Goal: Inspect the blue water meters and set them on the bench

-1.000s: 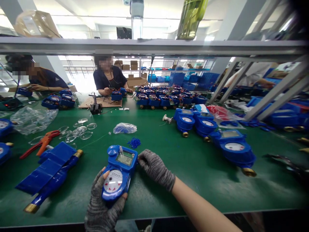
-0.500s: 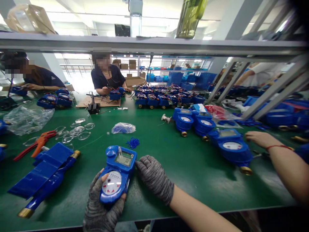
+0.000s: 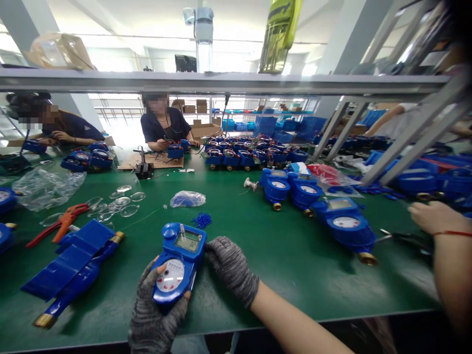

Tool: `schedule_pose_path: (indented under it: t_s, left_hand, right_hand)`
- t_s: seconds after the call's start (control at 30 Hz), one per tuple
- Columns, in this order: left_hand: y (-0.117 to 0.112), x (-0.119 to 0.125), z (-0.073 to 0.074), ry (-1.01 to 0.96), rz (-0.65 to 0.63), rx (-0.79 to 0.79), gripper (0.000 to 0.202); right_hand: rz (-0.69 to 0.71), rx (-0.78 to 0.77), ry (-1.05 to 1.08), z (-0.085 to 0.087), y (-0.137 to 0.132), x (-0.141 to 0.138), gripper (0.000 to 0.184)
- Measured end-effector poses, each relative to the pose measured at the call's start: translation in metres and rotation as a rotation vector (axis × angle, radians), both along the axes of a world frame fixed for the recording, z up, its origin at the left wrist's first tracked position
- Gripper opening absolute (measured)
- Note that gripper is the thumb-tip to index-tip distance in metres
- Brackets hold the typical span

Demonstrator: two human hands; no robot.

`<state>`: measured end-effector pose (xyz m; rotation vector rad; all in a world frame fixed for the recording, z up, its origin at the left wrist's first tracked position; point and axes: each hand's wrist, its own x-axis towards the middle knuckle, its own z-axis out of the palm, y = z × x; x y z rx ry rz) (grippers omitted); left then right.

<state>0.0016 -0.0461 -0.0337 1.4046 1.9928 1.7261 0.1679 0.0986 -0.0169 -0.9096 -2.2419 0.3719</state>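
Bright, diffuse light from washed-out windows (image 3: 129, 62), well beyond the right fingers (image 3: 221, 249). Left of these, glare streaks the meter dial (image 3: 170, 277); to either side, soft shadows darken the green table (image 3: 239, 209). Far right of them, a forearm (image 3: 454, 275) is blurred; the frame's upper corner is black, its edges stretched.

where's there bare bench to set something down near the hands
Green bench shows bare between the right hand and the nearest meter on the right, and between the blue beads and white spool. It's crowded left of the held meter: pliers, clear discs and a brass-ended blue unit.
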Motion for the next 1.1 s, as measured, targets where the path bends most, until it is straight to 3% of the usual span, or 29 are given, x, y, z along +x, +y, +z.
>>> schedule_pose_path:
  t_s: [0.2,0.37,0.5,0.67,0.73,0.8,0.87,0.97,1.03,1.1]
  left_hand:
    - [0.005,0.012,0.007,-0.038,0.066,0.044,0.056]
    - [0.004,0.010,0.008,-0.014,0.055,0.041,0.055]
    - [0.002,0.001,0.001,0.049,0.024,0.016,0.057]
    - [0.002,-0.002,-0.003,0.088,-0.003,0.032,0.056]
    - [0.002,-0.001,-0.003,0.081,0.004,0.021,0.057]
    - [0.002,0.000,-0.002,0.065,0.016,0.007,0.057]
    - [0.002,0.001,0.000,0.052,0.026,0.003,0.057]
    - [0.002,0.004,0.003,0.024,0.024,0.000,0.056]
    - [0.002,0.006,0.004,0.006,0.020,0.005,0.055]
    - [0.002,0.008,0.004,0.014,0.021,0.014,0.054]
  right_hand:
    - [-0.064,-0.304,0.182,0.003,0.002,-0.006,0.014]
    - [-0.072,-0.413,0.280,-0.001,0.006,-0.012,0.010]
    - [-0.050,-0.341,0.307,-0.003,0.002,-0.010,0.011]
    - [0.034,0.019,0.059,-0.006,-0.006,0.001,0.020]
    - [0.051,0.002,0.034,-0.004,-0.006,0.005,0.022]
    - [0.038,-0.216,0.131,0.001,-0.002,0.005,0.020]
    - [0.045,-0.603,0.294,0.007,0.005,0.001,0.021]
    - [0.136,-1.189,0.457,0.013,0.017,-0.009,0.038]
    - [0.203,-1.383,0.488,0.013,0.022,-0.016,0.042]
    - [0.237,-1.445,0.521,0.010,0.024,-0.021,0.038]
